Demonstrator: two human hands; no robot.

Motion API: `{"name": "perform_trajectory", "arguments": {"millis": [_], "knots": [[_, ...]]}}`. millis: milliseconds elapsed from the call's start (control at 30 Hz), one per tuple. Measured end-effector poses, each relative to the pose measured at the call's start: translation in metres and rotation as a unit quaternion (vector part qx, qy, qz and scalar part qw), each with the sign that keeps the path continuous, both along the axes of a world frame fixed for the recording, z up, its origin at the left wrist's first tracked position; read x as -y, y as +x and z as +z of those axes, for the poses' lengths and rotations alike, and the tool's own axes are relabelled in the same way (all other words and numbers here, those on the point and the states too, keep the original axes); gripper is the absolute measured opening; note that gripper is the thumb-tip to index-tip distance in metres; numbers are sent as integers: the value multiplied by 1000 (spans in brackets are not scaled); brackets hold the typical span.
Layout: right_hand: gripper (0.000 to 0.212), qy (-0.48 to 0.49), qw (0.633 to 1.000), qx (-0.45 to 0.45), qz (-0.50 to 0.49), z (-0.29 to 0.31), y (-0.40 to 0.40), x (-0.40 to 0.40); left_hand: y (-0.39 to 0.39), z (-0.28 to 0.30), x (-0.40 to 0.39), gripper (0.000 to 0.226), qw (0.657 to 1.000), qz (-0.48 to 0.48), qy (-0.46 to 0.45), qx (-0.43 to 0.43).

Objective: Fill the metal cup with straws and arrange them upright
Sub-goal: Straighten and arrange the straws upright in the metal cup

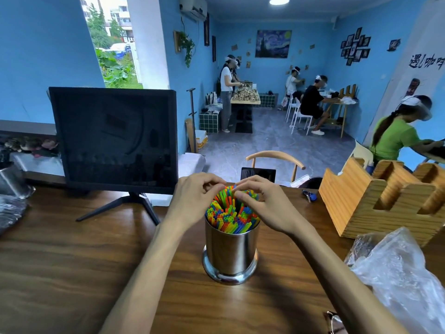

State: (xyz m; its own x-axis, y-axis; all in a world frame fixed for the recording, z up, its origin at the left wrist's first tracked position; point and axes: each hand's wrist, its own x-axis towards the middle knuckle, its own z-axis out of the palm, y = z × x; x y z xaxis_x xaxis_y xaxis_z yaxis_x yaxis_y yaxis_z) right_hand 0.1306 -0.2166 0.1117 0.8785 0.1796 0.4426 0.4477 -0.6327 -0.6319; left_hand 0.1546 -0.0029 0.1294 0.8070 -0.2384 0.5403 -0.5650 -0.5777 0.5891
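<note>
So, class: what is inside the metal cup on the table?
The metal cup is packed with coloured straws; only their tops show. Its wall hides their lower lengths, and both hands cover the far ones.

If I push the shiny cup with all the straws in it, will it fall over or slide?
The metal cup probably won't tip easily: it stands on a flared base wider than its body. On the smooth wooden table it would more likely slide. A push high up near the straws is riskier, since they reach above the rim and look loosely packed.
</note>
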Motion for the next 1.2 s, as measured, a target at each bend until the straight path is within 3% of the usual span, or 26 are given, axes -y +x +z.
{"name": "perform_trajectory", "arguments": {"millis": [167, 333, 433, 600, 700, 800, 967, 1100, 1200], "knots": [[27, -27, 999, 22, 29, 8, 3, -7, -4, 15, 11, 7, 996, -20, -38, 72], [6, 10, 998, 22, 59, 17, 9, -19, -15, 44, 23, 9, 971, -10, -188, 145], [7, 59, 996, 29, 65, 20, 10, -20, -8, 51, 22, 9, 952, -9, -270, 142], [10, 94, 994, 43, 36, 31, 12, -13, -4, 49, 18, 17, 948, 21, -273, 161], [13, 96, 994, 41, 42, 37, 11, -2, 0, 48, 15, 13, 932, 10, -348, 101], [17, 126, 990, 6, 55, 41, 7, 12, 6, 45, 8, 12, 893, -13, -450, -4], [9, 345, 938, -35, 17, 44, 3, 25, 13, 28, 2, 6, 858, -1, -493, -143], [19, 506, 862, -28, -22, 49, 8, 24, 16, 16, -4, 6, 874, -61, -395, -277], [10, 549, 835, -8, -33, 52, 16, 23, 15, 9, -8, 9, 921, -120, -269, -257]]}}
